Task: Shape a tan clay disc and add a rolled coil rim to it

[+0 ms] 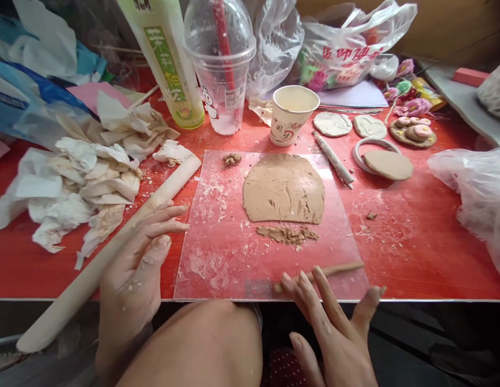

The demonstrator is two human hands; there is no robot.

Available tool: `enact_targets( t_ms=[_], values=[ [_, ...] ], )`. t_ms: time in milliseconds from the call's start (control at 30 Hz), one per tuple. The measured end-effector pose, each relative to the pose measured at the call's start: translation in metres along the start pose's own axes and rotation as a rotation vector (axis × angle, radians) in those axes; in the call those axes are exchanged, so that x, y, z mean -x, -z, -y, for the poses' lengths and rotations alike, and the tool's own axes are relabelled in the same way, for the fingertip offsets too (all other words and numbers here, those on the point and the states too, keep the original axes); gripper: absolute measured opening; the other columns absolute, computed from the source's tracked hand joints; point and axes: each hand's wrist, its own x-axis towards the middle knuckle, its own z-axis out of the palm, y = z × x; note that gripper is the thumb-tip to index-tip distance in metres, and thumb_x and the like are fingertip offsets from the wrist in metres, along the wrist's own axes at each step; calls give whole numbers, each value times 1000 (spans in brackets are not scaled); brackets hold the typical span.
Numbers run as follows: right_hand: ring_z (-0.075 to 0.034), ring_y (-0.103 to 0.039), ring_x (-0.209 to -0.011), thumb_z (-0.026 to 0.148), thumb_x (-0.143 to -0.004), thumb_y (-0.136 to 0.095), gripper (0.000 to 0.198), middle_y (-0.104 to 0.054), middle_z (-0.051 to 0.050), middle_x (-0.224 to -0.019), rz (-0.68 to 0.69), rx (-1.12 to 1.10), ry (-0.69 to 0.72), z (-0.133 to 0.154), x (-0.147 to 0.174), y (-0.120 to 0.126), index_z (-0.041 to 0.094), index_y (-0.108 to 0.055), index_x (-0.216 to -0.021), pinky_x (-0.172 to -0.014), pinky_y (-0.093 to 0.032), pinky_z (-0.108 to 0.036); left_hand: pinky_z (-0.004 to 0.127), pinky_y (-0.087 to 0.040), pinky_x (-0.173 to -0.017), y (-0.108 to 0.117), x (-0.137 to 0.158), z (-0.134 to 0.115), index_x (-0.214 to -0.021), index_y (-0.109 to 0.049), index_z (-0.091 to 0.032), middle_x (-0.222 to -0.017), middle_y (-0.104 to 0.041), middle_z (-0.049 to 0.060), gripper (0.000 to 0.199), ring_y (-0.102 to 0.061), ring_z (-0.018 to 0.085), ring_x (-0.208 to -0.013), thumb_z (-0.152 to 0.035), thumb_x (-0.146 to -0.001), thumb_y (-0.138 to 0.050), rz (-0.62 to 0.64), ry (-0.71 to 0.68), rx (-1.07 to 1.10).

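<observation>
My right hand [334, 328] is spread out, with its fingertips resting on a thin clay coil [342, 268] near the front edge of a clear board [218, 252]. Clay bits cling to my left hand [133, 269], which hovers with its fingers stretched beside a long pale rolling pin [153, 207]; whether it touches the pin I cannot tell. A flat clay slab [284, 188], rounded at the back and straight in front, lies on the board with cracks in its surface. Just before it sits a strip of clay scraps [288, 235]. A small clay lump [233, 159] is at the back left.
Crumpled tissues [84, 183] cover the left side. Behind the board stand a paper cup [293, 115], a plastic cup [223, 102] and a tall bottle [169, 70]. To the right are a clay-covered stick [334, 158], a tape ring [358, 156], a clay disc [389, 164] and a plastic bag [476, 188].
</observation>
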Motion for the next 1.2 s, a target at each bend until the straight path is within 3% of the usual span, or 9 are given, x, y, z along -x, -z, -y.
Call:
enact_targets(
  t_ms=[167,333,400,533,600,733,867,1067,1200],
  values=[
    [-24,-56,-114,31,-95,-36,56,-64,-6,-117,-98,3,-87,3,-25,-5,12,-18,-145,-110,6,-56,41,-30,-111,1,1,0,-87,-68,-23,-115,-62,3,16,-43,22,-126,-20,-82,-53,18,3,35],
    [-24,-57,-114,26,-92,-38,58,-66,-9,-114,8,0,33,-6,6,-5,8,-18,-144,-109,6,-57,38,-34,-109,-1,1,-1,-85,-68,-24,-114,-62,1,16,-45,20,-124,-20,-82,-53,-3,-3,-4],
    [-26,-53,-118,30,-93,-37,60,-66,-9,-114,22,6,35,-8,7,-4,7,-18,-144,-108,7,-59,40,-32,-110,-2,1,-2,-85,-68,-25,-113,-62,1,16,-46,21,-123,-20,-82,-53,-12,-2,-12],
    [-28,-42,-128,39,-95,-32,61,-61,-9,-123,-39,-31,-52,-4,-21,-3,8,-15,-145,-108,6,-60,40,-32,-110,-2,1,-3,-84,-68,-25,-111,-63,0,17,-46,21,-123,-20,-82,-52,-22,-22,-25],
    [-27,-43,-127,43,-95,-27,61,-61,-10,-123,-74,-54,-74,-2,-28,-3,10,-14,-145,-108,5,-61,39,-34,-109,-3,1,-3,-83,-68,-25,-111,-63,-1,18,-46,20,-123,-20,-83,-51,-32,-30,-51],
    [-26,-51,-121,56,-92,-11,73,-68,-10,-109,-40,-83,-51,-6,-4,-2,7,-8,-146,-108,4,-61,41,-33,-110,-5,0,-2,-83,-69,-25,-108,-64,0,18,-48,22,-120,-18,-80,-53,-40,-59,-14],
    [-29,-42,-127,52,-94,-12,73,-69,-14,-106,-4,-20,-33,-15,19,-1,-1,-5,-144,-106,3,-64,46,-28,-112,-6,0,-2,-80,-70,-24,-104,-65,2,16,-49,24,-120,-17,-77,-55,-71,-61,26],
    [-28,-44,-126,49,-94,-24,69,-65,-13,-114,-44,15,-61,-14,-11,-2,6,-7,-145,-107,1,-63,42,-31,-111,-2,2,-1,-84,-68,-23,-110,-63,3,17,-48,22,-121,-18,-81,-52,-27,-49,-12],
    [-29,-43,-127,45,-95,-23,68,-67,-14,-111,-6,42,-7,-15,3,-1,0,-8,-144,-106,3,-64,41,-32,-111,-2,2,-1,-85,-68,-25,-111,-63,2,16,-47,21,-121,-20,-81,-53,-20,-37,-43]
  ],
)
